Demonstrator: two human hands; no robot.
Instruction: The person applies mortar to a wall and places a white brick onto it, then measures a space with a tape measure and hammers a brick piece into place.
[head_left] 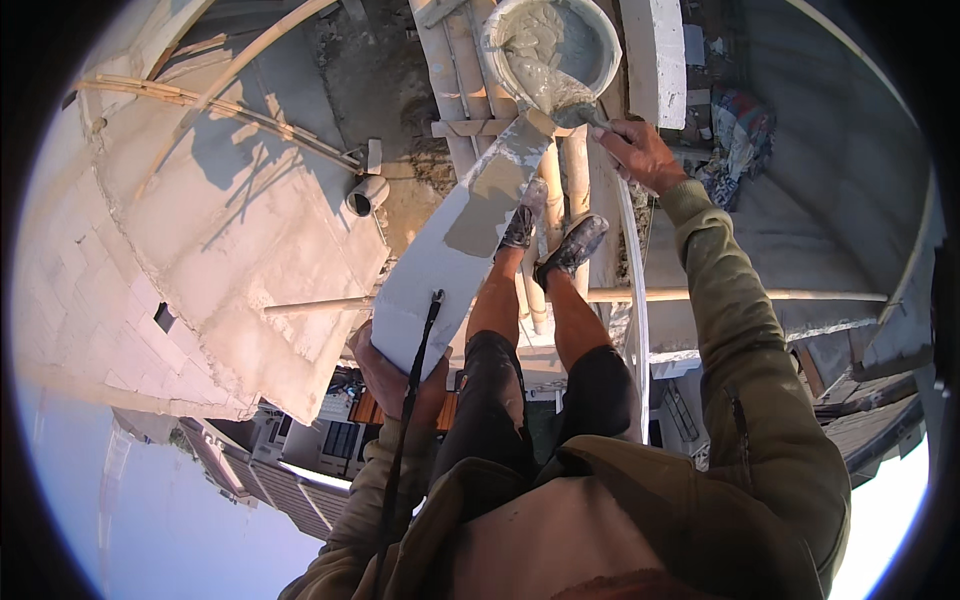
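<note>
My left hand is wrapped round the lower end of a long white building block. The block slants up and away, its far end close to the bucket. Wet grey mortar covers the far half of its upper face. In my right hand is a trowel, fingers closed round its handle. Its blade, coated with mortar, is over the near rim of a round pale bucket. More mortar lies heaped in the bucket. A black strap hangs across the block's near end.
My feet stand on bamboo poles high above ground. A pale wall top runs along the right. Another person bends beyond it. Left are plastered walls, a short pipe and bamboo poles.
</note>
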